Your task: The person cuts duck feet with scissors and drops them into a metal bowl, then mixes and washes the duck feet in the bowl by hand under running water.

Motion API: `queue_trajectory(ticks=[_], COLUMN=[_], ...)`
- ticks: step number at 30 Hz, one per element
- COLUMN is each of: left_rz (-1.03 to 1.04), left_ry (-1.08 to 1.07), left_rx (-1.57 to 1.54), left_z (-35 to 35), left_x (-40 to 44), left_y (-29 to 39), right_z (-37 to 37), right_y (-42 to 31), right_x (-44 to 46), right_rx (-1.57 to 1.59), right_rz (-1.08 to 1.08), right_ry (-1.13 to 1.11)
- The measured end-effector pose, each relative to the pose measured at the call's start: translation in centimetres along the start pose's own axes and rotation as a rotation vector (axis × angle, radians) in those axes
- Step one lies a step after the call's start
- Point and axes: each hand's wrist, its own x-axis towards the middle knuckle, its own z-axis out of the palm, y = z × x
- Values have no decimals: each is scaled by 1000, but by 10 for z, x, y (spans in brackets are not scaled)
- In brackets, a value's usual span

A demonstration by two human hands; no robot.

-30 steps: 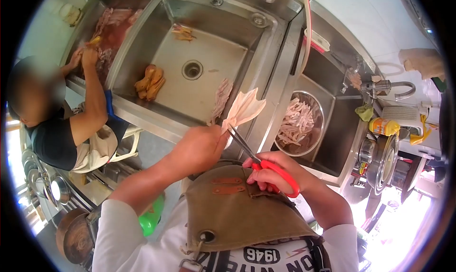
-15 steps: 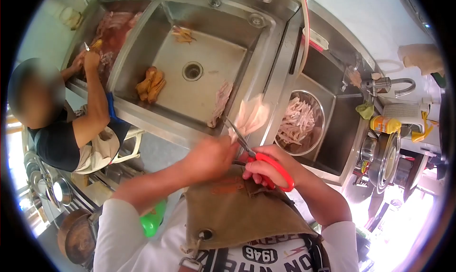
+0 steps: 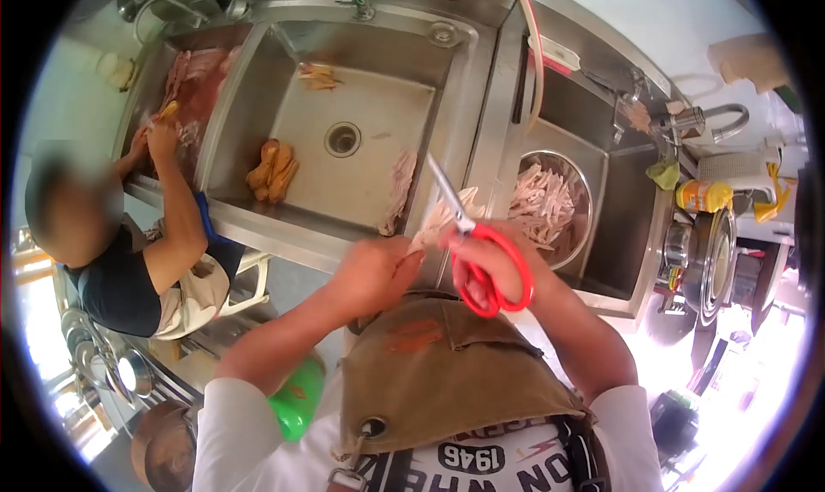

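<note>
Two hands are at work in front of me, with one tool and one foot between them. Left hand: grip closed on one end of the pale foot, which extends toward the right hand over the steel divider between two sinks. Right hand: grip closed around one pair of red-handled scissors, blades pointing away from the body. Whether the right fingers also touch the foot, I cannot tell.

Sinks: three in a row. Left sink: pale meat in reddish liquid; a second person holds one yellow piece there. Middle sink: one drain, two yellow piles well apart, one narrow pale pile near the right wall. Right sink: one metal bowl with many pale pieces, too overlapped to count.
</note>
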Motion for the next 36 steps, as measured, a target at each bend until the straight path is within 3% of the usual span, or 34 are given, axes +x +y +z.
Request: queue_trajectory(ticks=[3, 6, 9, 15, 18, 21, 24, 27, 30, 33, 36], left_rz=[-107, -155, -35, 43, -80, -217, -100, -165, -283, -268, -76], left_ry=[8, 161, 286, 243, 229, 227, 335, 339, 235, 224, 399], left_rx=[-135, -445, -578, -523, -498, -535, -399, -406, -361, -303, -283], left_z=[-11, -8, -1, -3, -14, -24, -19, -25, -31, -32, -20], left_x=[1, -3, -10, -9, -9, -6, -3, 1, 0, 0, 1], left_y=[11, 14, 12, 3, 15, 20, 2, 5, 8, 8, -2], right_z=[-5, -1, 1, -1, 0, 1, -10, -13, -11, -10, -7], right_y=[-1, 9, 0, 3, -4, 3, 13, 13, 12, 13, 11], right_x=[9, 13, 5, 9, 6, -7, -22, -24, -22, -21, -21], right_rx=[49, 58, 121, 154, 95, 29, -330, -612, -597, -585, -580], right_rz=[-147, -85, -108, -109, -74, -216, -127, -50, -21, 1, 20], right_ry=[80, 112, 77, 112, 85, 2, -155, -226, -202, -184, -183])
